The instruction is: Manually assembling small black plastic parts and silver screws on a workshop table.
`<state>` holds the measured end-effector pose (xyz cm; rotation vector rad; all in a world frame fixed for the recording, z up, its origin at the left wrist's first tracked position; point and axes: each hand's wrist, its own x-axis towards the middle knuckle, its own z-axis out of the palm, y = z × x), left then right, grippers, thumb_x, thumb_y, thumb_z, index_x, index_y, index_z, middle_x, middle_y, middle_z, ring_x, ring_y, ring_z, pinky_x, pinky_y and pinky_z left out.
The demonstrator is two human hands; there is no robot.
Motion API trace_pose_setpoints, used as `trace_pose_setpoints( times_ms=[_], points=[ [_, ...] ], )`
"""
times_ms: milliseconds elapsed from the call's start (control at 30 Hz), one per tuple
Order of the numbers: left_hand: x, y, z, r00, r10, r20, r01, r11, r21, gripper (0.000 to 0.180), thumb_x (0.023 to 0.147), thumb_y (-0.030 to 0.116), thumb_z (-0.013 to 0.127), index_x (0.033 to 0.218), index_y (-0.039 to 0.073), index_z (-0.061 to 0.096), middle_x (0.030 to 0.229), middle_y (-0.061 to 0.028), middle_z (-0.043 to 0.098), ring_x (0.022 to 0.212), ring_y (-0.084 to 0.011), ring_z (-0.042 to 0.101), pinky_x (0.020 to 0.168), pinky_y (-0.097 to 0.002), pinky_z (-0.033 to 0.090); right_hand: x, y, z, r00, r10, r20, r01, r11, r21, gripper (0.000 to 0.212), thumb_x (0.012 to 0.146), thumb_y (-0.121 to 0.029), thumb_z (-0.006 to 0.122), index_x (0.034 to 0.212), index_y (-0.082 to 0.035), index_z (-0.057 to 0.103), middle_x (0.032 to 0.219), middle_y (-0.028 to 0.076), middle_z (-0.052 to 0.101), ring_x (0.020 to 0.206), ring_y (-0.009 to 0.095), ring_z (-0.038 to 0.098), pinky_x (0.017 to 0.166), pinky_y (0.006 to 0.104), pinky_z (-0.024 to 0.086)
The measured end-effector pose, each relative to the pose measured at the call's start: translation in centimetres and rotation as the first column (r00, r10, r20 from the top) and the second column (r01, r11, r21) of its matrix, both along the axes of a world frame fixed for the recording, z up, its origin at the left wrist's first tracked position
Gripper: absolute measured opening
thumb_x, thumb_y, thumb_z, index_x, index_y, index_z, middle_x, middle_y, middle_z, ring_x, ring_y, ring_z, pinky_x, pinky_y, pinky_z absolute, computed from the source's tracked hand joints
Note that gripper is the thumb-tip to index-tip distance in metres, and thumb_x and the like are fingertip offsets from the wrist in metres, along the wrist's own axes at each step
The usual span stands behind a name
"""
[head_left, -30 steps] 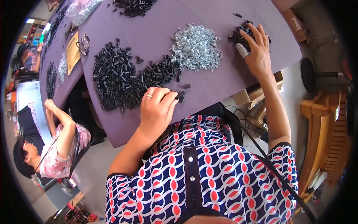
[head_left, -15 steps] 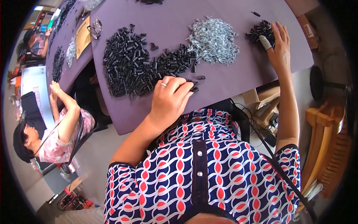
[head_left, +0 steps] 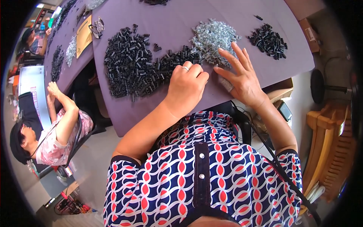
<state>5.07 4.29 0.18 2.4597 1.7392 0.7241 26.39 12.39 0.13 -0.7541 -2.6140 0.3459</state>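
My left hand [head_left: 186, 89], with a ring on one finger, is closed at the near edge of the black plastic pieces. Its fingertips are turned down and hidden, so whatever they pinch does not show. Beside it my right hand [head_left: 244, 79] is open, fingers spread over the near side of a heap of small clear pieces [head_left: 213, 38]. A pale cover wraps its thumb. A large pile of short black tubular pieces [head_left: 126, 62] spreads on the left and trails toward the clear heap. A smaller pile of black pieces [head_left: 268, 41] lies at the right.
The purple-grey tabletop [head_left: 170, 22] carries all the piles. Glasses [head_left: 97, 28] and a tan envelope [head_left: 84, 36] lie at the far left. A seated person [head_left: 62, 128] works at the left, another farther back. A wooden chair [head_left: 329, 147] and cardboard boxes stand to the right.
My right hand has left the small black pile and come left to the clear heap. My left hand has shifted a little right and away from me, still closed.
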Motion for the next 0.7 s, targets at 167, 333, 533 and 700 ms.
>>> trace_pose_setpoints(
  times_ms=[167,333,533,700],
  points=[
    [-0.5,-0.2,0.3,0.997,0.008,0.080,-0.009,1.000,0.015,0.014,0.078,0.009,0.074,0.090,0.009,0.067,0.090,-0.0042,0.061,0.087,-0.0259,0.059,0.076,-0.0384,0.045,0.7,-0.2,0.5,0.999,0.020,-0.036,-0.021,0.999,-0.046,0.049,0.065,0.002,0.067,0.111,-0.013,0.075,0.153,0.012,0.043,0.150,0.041,0.023,0.119,0.0599,0.022],
    [-1.2,-0.4,1.5,0.974,0.065,0.219,-0.068,0.998,0.004,0.015,0.078,0.004,0.073,0.091,0.005,0.065,0.092,-0.0083,0.064,0.088,-0.0296,0.060,0.077,-0.0404,0.049,-0.3,0.1,-0.1,0.999,0.013,-0.035,-0.015,0.999,-0.046,0.048,0.064,0.004,0.065,0.109,-0.011,0.076,0.153,0.012,0.044,0.150,0.040,0.023,0.119,0.0599,0.022],
    [-2.5,-3.0,2.2,0.685,0.369,0.628,-0.073,0.893,-0.445,0.012,0.093,0.001,0.064,0.104,0.000,0.062,0.093,-0.0031,0.068,0.086,-0.0094,0.065,0.079,-0.0233,0.049,-1.9,0.3,-0.1,0.998,-0.008,-0.062,0.006,0.999,-0.033,0.036,0.066,0.002,0.066,0.099,-0.008,0.074,0.149,0.009,0.045,0.149,0.038,0.023,0.119,0.0585,0.025],
    [-2.8,-3.9,2.5,0.494,0.406,0.769,0.124,0.842,-0.525,0.021,0.094,0.001,0.064,0.114,0.000,0.059,0.097,-0.0044,0.069,0.090,-0.0089,0.064,0.082,-0.0228,0.049,-3.1,0.5,0.0,0.997,-0.061,-0.045,0.063,0.997,0.037,0.030,0.061,0.010,0.065,0.085,-0.006,0.068,0.148,0.010,0.045,0.151,0.039,0.020,0.119,0.0591,0.025]
  ],
)
